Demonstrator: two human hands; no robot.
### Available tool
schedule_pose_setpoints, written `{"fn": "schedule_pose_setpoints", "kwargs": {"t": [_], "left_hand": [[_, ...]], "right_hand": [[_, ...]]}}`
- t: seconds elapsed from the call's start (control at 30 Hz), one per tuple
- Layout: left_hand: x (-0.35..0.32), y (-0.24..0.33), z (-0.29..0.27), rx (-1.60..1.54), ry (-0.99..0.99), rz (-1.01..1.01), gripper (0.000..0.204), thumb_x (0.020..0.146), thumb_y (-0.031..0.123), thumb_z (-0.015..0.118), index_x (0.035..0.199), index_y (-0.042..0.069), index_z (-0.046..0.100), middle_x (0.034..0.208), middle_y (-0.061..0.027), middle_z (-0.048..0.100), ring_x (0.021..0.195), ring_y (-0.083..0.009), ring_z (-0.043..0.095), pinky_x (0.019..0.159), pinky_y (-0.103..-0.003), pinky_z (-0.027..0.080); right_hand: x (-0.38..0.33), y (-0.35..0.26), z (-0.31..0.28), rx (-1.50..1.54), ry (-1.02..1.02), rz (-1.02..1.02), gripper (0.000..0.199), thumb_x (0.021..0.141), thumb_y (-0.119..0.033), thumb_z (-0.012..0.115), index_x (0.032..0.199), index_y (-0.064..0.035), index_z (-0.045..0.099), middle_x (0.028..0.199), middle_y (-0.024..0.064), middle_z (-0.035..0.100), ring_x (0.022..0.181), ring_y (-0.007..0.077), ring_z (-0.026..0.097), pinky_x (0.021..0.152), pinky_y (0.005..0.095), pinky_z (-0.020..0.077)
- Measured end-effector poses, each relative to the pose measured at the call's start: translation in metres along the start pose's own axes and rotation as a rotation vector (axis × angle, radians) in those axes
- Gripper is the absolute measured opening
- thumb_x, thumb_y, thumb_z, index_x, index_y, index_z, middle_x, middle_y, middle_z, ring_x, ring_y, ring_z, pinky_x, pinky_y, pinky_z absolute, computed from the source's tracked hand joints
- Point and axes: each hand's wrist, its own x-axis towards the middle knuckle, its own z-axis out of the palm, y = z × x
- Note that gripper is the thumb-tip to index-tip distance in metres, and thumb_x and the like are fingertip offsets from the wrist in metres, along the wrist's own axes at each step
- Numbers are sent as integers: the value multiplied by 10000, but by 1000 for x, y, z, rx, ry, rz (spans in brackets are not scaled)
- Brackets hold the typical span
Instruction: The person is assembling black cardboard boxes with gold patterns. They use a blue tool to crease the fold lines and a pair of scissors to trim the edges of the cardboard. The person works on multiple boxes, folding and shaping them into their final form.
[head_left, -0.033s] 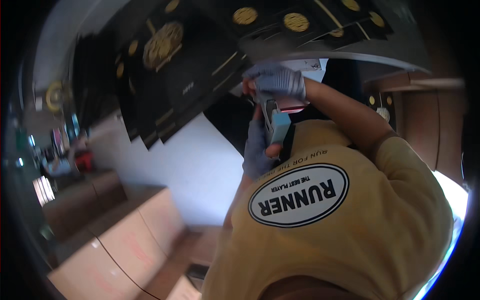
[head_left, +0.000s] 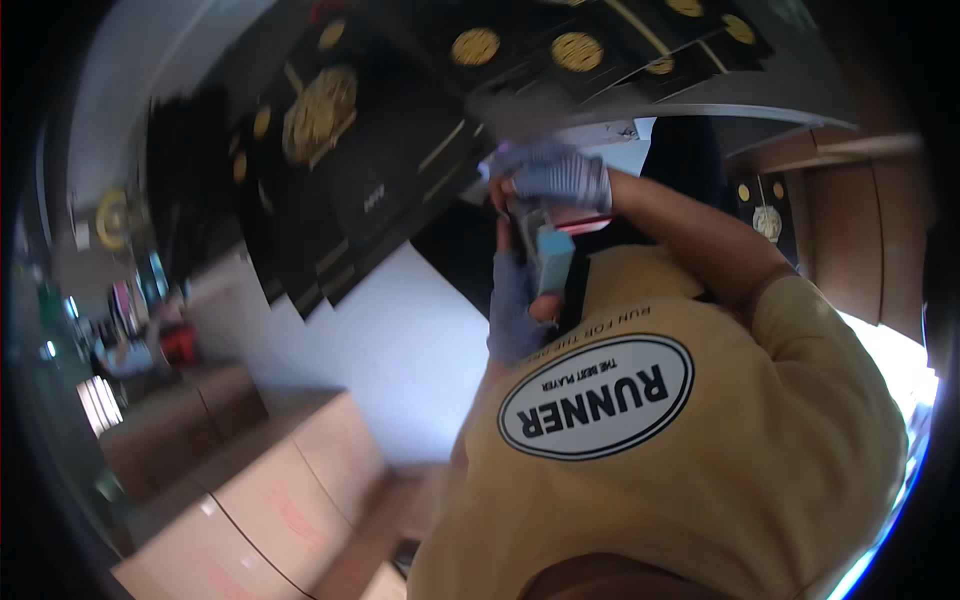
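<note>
Close in front of my chest, my left hand (head_left: 517,305), in a grey-blue fingerless glove, is closed round a small hand tool (head_left: 554,262) with a grey metal body and a light blue block. Its thumb lies beside the blue block. My right hand (head_left: 550,172), in a matching glove with striped cuff, reaches across from the right. Its fingers are curled at the far end of the tool, beside the edge of black sheets (head_left: 385,190) printed with gold emblems. Blur hides what those fingers pinch. A red-edged pale item (head_left: 580,226) shows under the right wrist.
Overlapping black-and-gold sheets spread over the far side. A white surface (head_left: 400,350) lies left of my hands. Brown cartons (head_left: 265,500) stand at the lower left, and more cartons (head_left: 845,235) at the right. A curved pale edge (head_left: 740,113) runs beyond my right arm.
The whole view has shifted slightly, with the cartons at left sliding right and down. The tool has moved a little to the left between my hands. Both hands keep nearly the same pose.
</note>
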Motion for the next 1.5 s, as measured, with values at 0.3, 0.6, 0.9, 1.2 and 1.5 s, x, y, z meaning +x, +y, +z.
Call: {"fn": "schedule_pose_setpoints", "kwargs": {"t": [0.3,0.6,0.9,1.2,1.5], "left_hand": [[50,31,-8,-58,-326,-428,724,832,664,391,1149,14,415,651,-89,569,535,-155,551,465,-270,432],[98,40,81,950,-589,-93,681,883,618,261,1199,40,434,831,-210,626,707,-364,628,634,-405,488],[245,120,137,839,-686,231,231,855,125,532,1046,35,624,750,-60,607,676,-101,558,651,-252,460],[367,20,129,1726,-185,793,612,818,692,338,1371,432,285,1482,-173,149,1357,-408,114,1101,-487,96],[338,14,114,1697,-223,911,607,821,690,350,1365,426,303,1469,-147,209,1344,-387,177,1095,-496,123]], "right_hand": [[-88,12,7,440,-88,-31,403,853,-338,572,1049,15,561,1024,118,591,986,195,540,872,318,424],[-139,4,-19,512,82,-62,595,707,-403,758,1089,-31,492,959,90,575,977,186,547,859,329,439],[-188,32,-59,751,263,-226,807,599,-265,790,1250,-49,364,1122,112,512,1116,249,493,978,379,363],[-227,12,-43,465,660,64,307,747,-179,668,982,-40,528,832,3,515,781,112,472,747,272,403],[-247,19,-104,375,1106,12,334,722,-80,622,1034,-16,521,836,60,562,793,156,567,729,270,455]]}}
